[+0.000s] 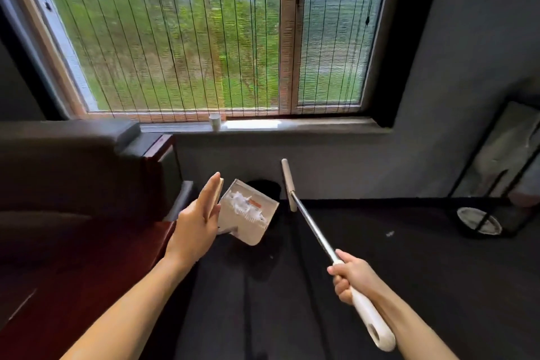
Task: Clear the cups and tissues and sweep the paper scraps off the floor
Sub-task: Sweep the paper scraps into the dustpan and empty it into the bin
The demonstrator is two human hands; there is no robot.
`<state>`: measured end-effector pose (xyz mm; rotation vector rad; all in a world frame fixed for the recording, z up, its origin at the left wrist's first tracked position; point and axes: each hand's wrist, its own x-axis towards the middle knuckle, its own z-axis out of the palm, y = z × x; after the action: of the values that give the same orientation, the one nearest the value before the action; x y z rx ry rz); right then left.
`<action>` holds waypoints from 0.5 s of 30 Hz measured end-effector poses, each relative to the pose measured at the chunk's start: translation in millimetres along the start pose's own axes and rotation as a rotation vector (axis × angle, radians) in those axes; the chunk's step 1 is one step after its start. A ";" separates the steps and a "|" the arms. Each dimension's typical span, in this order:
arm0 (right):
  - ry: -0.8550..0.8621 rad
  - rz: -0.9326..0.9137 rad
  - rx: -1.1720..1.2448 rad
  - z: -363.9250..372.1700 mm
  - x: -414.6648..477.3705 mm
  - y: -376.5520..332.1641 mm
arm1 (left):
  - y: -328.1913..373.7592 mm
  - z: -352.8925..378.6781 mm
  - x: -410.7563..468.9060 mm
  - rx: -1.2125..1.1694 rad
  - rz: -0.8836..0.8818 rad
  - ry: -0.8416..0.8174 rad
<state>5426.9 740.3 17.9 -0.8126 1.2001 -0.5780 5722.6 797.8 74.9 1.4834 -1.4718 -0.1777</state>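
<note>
My right hand (350, 276) grips the white handle of a broom (314, 229). Its metal shaft runs up and left to the narrow head (288, 184), which is near the wall. My left hand (198, 221) has its fingers straight, lying against the top of the handle of a white dustpan (248, 221). The pan is tilted, with white paper scraps (248, 204) inside it, over a dark bin (264, 185) by the wall. A small grey cup (215, 123) stands on the window sill. One tiny pale scrap (390, 233) lies on the dark floor.
A dark red-brown armchair (73, 199) fills the left side, close to my left arm. At the right a black metal stand with a round base (479, 223) rests on the floor beside a leaning panel. A large window with string blinds is ahead.
</note>
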 end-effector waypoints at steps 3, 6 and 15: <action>0.037 0.001 0.026 21.6 38.4 -16.0 | -37.6 5.9 59.6 0.072 0.058 -0.104; 0.081 0.010 0.066 38.9 71.2 -28.1 | -68.7 13.2 109.9 0.231 0.223 -0.179; 0.165 0.026 0.127 58.2 120.4 -48.0 | -138.0 65.7 203.7 0.683 0.495 -0.555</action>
<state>5517.6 633.3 -4.7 -0.6500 1.3087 -0.7033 5820.5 563.9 51.1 1.5921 -2.4784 0.2678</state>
